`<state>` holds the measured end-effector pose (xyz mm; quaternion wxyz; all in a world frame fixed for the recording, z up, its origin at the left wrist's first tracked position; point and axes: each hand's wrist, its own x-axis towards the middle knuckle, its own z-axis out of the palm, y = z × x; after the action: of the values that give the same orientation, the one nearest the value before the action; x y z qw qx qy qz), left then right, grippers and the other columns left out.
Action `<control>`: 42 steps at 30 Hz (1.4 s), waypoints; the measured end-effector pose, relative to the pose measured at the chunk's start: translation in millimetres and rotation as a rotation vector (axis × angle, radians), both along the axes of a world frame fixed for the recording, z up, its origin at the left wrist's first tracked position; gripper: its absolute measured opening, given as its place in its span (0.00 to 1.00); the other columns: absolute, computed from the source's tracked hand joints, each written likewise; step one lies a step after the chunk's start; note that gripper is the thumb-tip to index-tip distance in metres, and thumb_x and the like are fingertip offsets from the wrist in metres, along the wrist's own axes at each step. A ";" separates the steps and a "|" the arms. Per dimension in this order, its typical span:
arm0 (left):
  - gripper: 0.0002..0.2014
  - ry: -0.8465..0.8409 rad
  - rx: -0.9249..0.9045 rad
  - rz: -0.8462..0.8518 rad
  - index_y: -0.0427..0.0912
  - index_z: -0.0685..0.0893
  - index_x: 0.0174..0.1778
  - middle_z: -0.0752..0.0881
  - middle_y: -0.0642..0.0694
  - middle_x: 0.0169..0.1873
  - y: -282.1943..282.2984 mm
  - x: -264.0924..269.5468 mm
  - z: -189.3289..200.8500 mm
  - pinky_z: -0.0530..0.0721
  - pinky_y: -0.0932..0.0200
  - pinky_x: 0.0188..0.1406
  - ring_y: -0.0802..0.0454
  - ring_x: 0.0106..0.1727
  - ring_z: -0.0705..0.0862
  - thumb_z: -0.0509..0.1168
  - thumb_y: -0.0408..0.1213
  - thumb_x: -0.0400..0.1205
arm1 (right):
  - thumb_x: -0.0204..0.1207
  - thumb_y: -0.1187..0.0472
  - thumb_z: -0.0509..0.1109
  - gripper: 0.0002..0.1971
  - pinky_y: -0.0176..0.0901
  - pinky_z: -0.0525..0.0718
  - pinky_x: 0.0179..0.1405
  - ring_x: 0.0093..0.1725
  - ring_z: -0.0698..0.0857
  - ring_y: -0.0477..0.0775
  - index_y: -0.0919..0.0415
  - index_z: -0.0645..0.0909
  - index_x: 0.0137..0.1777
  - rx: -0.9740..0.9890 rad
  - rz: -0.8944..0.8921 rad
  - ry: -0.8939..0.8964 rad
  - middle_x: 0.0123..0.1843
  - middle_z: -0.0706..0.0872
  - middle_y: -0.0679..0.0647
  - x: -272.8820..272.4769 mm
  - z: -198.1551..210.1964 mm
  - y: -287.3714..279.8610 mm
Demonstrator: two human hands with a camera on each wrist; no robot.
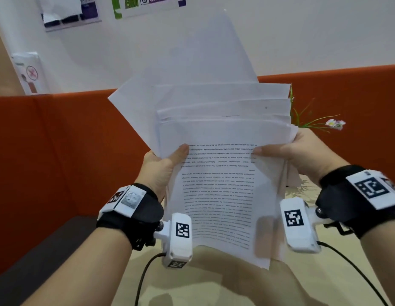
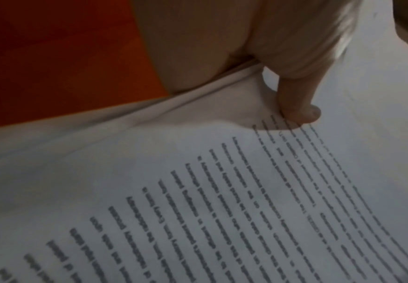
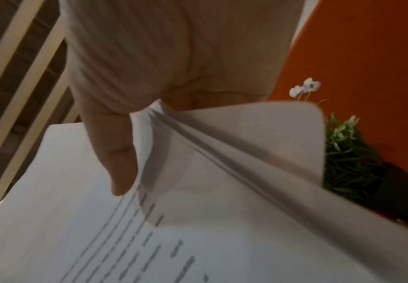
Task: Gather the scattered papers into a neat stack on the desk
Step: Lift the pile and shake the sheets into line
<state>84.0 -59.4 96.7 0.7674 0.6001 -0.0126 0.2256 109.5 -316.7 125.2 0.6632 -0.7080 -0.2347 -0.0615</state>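
A fanned bundle of white papers (image 1: 216, 133) is held up off the beige desk (image 1: 214, 283), its top sheet printed with text. My left hand (image 1: 163, 164) grips the bundle's left edge, thumb pressed on the top sheet (image 2: 222, 181). My right hand (image 1: 287, 151) grips the right edge, thumb on the page (image 3: 101, 239), other fingers hidden behind. The sheets are uneven: several stick out at the far end and one leans up to the left.
An orange partition (image 1: 59, 140) runs behind the desk. A potted plant with small white flowers (image 1: 334, 124) stands at the right, just behind the papers; its dark pot (image 3: 401, 199) shows in the right wrist view. Cables (image 1: 141, 281) trail from both wrist cameras.
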 end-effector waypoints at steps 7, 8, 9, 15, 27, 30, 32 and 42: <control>0.15 -0.110 0.081 0.108 0.46 0.84 0.53 0.90 0.43 0.55 3.3 -4.8 25.8 0.87 0.47 0.56 0.45 0.56 0.89 0.71 0.50 0.75 | 0.65 0.73 0.78 0.14 0.41 0.90 0.42 0.44 0.93 0.53 0.57 0.89 0.49 0.069 -0.068 -0.011 0.47 0.94 0.53 -0.2 -4.9 8.9; 0.10 -0.159 0.116 0.166 0.46 0.85 0.50 0.90 0.44 0.55 7.1 -4.0 35.4 0.86 0.43 0.59 0.45 0.57 0.89 0.69 0.47 0.78 | 0.65 0.73 0.78 0.15 0.43 0.90 0.43 0.45 0.93 0.54 0.58 0.89 0.49 0.101 -0.074 -0.005 0.47 0.94 0.54 -0.3 -7.6 9.4; 0.07 -0.198 0.138 0.216 0.45 0.86 0.47 0.91 0.44 0.52 11.6 -2.7 44.8 0.85 0.41 0.61 0.44 0.57 0.89 0.68 0.43 0.79 | 0.65 0.72 0.78 0.15 0.45 0.91 0.45 0.45 0.93 0.56 0.58 0.89 0.50 0.128 -0.085 -0.001 0.48 0.94 0.55 -0.1 -10.6 10.1; 0.08 -0.395 0.366 0.285 0.37 0.86 0.52 0.89 0.46 0.44 24.7 -10.9 107.0 0.86 0.61 0.48 0.56 0.43 0.88 0.64 0.34 0.83 | 0.68 0.69 0.77 0.11 0.43 0.91 0.41 0.39 0.92 0.50 0.60 0.88 0.51 0.205 -0.101 0.026 0.45 0.93 0.54 -0.9 -20.5 18.7; 0.17 -0.279 1.045 0.353 0.39 0.80 0.30 0.79 0.43 0.27 18.2 -6.9 125.0 0.72 0.76 0.21 0.67 0.17 0.76 0.63 0.45 0.83 | 0.70 0.66 0.76 0.09 0.51 0.90 0.46 0.44 0.91 0.58 0.59 0.88 0.50 0.207 -0.107 0.061 0.48 0.93 0.59 -6.0 -26.7 26.0; 0.33 -0.293 0.809 0.240 0.42 0.77 0.69 0.85 0.45 0.56 23.2 -11.4 116.3 0.85 0.63 0.55 0.68 0.47 0.86 0.64 0.63 0.75 | 0.70 0.66 0.76 0.07 0.49 0.90 0.44 0.40 0.91 0.55 0.58 0.88 0.47 0.235 -0.121 0.050 0.44 0.93 0.56 -5.6 -27.9 26.7; 0.65 -0.193 0.552 0.174 0.53 0.58 0.81 0.79 0.51 0.64 30.7 -14.2 94.0 0.76 0.46 0.67 0.50 0.64 0.79 0.62 0.82 0.48 | 0.70 0.66 0.76 0.06 0.53 0.89 0.46 0.40 0.90 0.57 0.58 0.88 0.46 0.271 -0.141 0.050 0.44 0.93 0.58 -4.9 -28.5 26.6; 0.17 0.048 0.301 0.020 0.40 0.84 0.55 0.92 0.45 0.47 0.1 -1.8 -4.9 0.92 0.55 0.42 0.46 0.47 0.92 0.75 0.27 0.71 | 0.72 0.67 0.74 0.07 0.44 0.88 0.41 0.38 0.90 0.48 0.55 0.85 0.47 0.336 -0.221 -0.061 0.43 0.91 0.50 -6.4 -20.4 37.9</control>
<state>82.2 -59.2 91.8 0.6665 0.7136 -0.0219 0.2146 103.1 -278.8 104.8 0.7538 -0.6068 -0.1618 -0.1935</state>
